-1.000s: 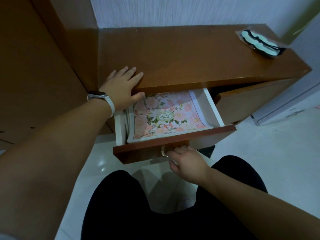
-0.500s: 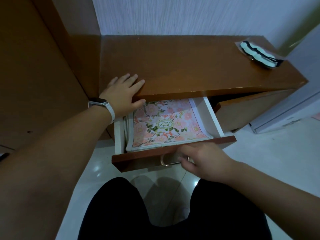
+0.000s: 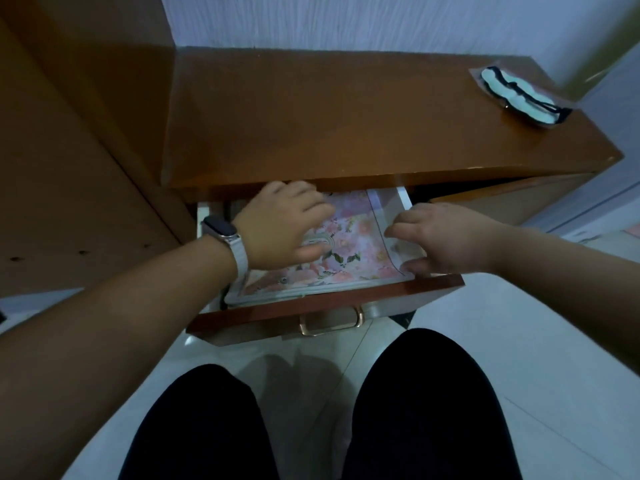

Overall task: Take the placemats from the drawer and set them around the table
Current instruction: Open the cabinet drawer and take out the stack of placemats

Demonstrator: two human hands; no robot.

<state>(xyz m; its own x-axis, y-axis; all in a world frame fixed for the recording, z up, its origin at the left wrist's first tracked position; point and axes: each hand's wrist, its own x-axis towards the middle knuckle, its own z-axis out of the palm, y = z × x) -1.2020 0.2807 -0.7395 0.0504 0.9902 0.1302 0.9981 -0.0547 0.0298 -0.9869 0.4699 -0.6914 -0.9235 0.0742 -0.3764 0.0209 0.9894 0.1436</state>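
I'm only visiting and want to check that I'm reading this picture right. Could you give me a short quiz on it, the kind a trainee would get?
1. True or false: the drawer is shut.
2. Which wrist wears the watch?
3. Where are the left hand and right hand? A) clasped together; B) in the drawer, at the floral placemat; C) holding a cup.

Key: 1 false, it stands pulled out; 2 the left; 3 B.
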